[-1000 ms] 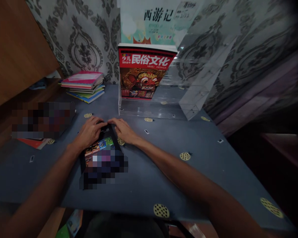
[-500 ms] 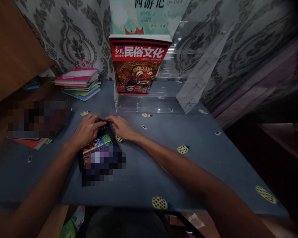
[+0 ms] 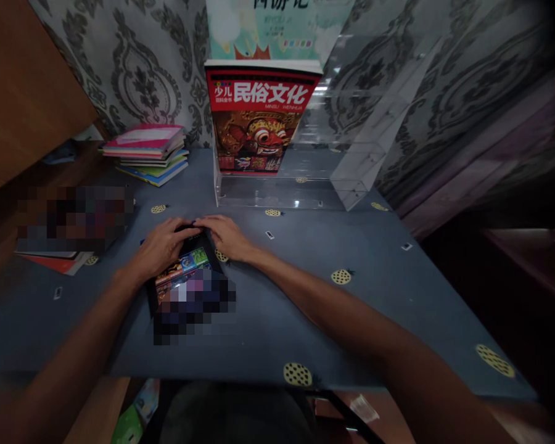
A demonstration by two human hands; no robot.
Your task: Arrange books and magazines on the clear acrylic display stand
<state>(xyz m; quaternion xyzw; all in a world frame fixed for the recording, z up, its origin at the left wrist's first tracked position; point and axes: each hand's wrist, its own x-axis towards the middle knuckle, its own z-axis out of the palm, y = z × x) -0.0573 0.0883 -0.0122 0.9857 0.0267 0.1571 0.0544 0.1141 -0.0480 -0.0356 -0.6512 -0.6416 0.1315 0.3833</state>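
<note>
A dark book (image 3: pixel 192 264) with a colourful cover picture lies on the table, its lower part blurred by blocks. My left hand (image 3: pixel 163 248) grips its upper left part, the thumb reaching along the far edge. At the top right corner, my right hand (image 3: pixel 227 238) has its fingers on the same edge, close to the left thumb. Some fingertips are hidden behind the hands. Beyond them, a red book (image 3: pixel 263 123) with a mask on its cover stands in a clear acrylic rack (image 3: pixel 351 176), and a light green book (image 3: pixel 277 31) stands behind it.
A stack of books (image 3: pixel 143 154) sits at the back left. Nearer, a pile of books (image 3: pixel 76 222), partly blurred, lies at the left. The blue-grey table cover (image 3: pixel 398 320) has yellow pineapple prints. Patterned wallpaper (image 3: pixel 143 80) rises behind the table.
The view has shifted very slightly. Both hands stay on the dark book at its far edge, with hardly any movement.
</note>
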